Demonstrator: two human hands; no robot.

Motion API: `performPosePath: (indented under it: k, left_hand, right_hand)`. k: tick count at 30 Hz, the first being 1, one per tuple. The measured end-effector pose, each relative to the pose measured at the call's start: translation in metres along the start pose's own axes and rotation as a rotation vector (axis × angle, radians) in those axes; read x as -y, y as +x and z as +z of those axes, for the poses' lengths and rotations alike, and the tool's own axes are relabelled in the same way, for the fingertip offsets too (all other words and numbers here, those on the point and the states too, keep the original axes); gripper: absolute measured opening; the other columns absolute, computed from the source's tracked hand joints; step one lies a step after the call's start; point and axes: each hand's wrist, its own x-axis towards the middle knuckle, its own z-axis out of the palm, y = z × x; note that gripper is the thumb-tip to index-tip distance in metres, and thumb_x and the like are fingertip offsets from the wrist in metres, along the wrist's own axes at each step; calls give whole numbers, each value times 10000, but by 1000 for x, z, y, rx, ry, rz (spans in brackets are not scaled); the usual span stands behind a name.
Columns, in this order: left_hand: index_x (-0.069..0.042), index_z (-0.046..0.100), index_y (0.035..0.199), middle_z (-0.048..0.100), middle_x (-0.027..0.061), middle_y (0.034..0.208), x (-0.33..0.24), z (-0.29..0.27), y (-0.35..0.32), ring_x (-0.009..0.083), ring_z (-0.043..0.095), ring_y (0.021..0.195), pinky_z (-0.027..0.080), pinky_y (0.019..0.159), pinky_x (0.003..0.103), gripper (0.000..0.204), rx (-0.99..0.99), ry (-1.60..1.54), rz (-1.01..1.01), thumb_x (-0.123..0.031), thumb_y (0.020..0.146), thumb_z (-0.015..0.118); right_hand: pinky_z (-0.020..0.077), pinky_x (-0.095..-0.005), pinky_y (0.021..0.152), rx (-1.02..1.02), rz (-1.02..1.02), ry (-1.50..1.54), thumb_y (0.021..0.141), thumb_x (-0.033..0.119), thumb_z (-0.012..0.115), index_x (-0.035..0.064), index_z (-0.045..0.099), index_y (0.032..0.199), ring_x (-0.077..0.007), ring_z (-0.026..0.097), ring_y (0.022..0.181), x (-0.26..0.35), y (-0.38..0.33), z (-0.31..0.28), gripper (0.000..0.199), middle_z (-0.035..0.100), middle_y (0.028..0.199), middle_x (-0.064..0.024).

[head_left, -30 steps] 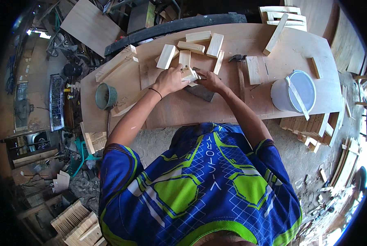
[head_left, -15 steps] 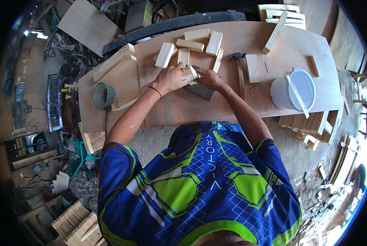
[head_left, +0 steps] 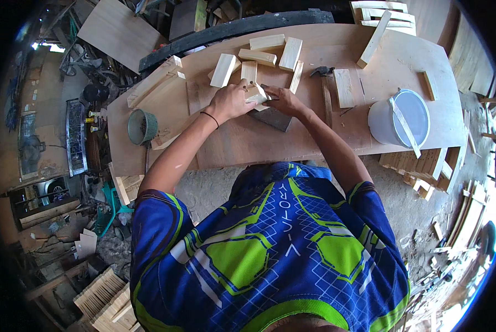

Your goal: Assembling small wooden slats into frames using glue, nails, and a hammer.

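A small pale wooden block (head_left: 255, 95) is held low over the worktable. My left hand (head_left: 229, 102) wraps its fingers round the block from the left. At its right end, the fingers of my right hand (head_left: 286, 102) press against the same block, partly hiding it. Just under and beside the hands lies a dark, flat rectangular slab (head_left: 274, 119). Several cut wooden blocks rest beyond my hands, among them a standing-out pale one (head_left: 223, 70) to the left and another (head_left: 290, 54) at the back.
On the worktable (head_left: 225, 146) a hammer (head_left: 325, 91) lies right of my hands, beside a flat wood piece (head_left: 343, 88). A white bucket (head_left: 383, 123) with a stick across it stands at the right. Leftward are a green plastic basket (head_left: 142, 126) and long wooden pieces (head_left: 155, 83).
Both hands stay on the wooden block with only a very slight shift. The whole view has moved a little; the things on the table keep their places.
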Motion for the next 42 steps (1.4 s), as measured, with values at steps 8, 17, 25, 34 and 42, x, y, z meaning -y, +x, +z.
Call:
performPosePath:
  k: [8, 17, 25, 34, 42]
  left_hand:
    - [16, 533, 1181, 691, 282, 889, -6, -2, 2, 436, 690, 844, 561, 741, 512, 614, 0, 24, -4, -438, 809, 717]
    - [29, 530, 1185, 691, 275, 867, 1, 5, 2, 429, 696, 831, 566, 740, 497, 620, -3, 18, 6, -412, 804, 742]
    - [37, 499, 1223, 692, 268, 863, 3, 7, 3, 430, 695, 832, 568, 738, 500, 651, 7, 34, -11, -404, 810, 742]
    - [48, 487, 1229, 690, 268, 860, -3, 1, 3, 422, 696, 837, 570, 727, 497, 665, 48, 51, -16, -416, 820, 733]
    - [20, 489, 1147, 687, 259, 849, 6, 8, 5, 430, 689, 800, 564, 698, 500, 591, 9, 35, 52, -413, 824, 730]
  right_hand:
    - [510, -408, 865, -23, -30, 17, 820, 221, 762, 75, 600, 1245, -362, 659, 992, -9, -1, -1, 478, 676, 1096, -177]
    - [453, -362, 964, -3, -4, 318, 959, 363, 651, 37, 575, 1293, -219, 596, 1103, 34, -13, 3, 473, 642, 1175, -97]
    - [469, -359, 942, -10, 20, 258, 943, 388, 670, 64, 604, 1282, -204, 615, 1065, 31, -10, 0, 473, 675, 1144, -92]
    - [471, -374, 944, -42, -5, 235, 942, 390, 670, 63, 615, 1260, -226, 624, 1068, 29, -10, 2, 460, 674, 1152, -108]
    - [480, -384, 902, -57, 6, 203, 901, 344, 716, 60, 616, 1247, -254, 630, 1021, 23, -11, 4, 459, 668, 1105, -121]
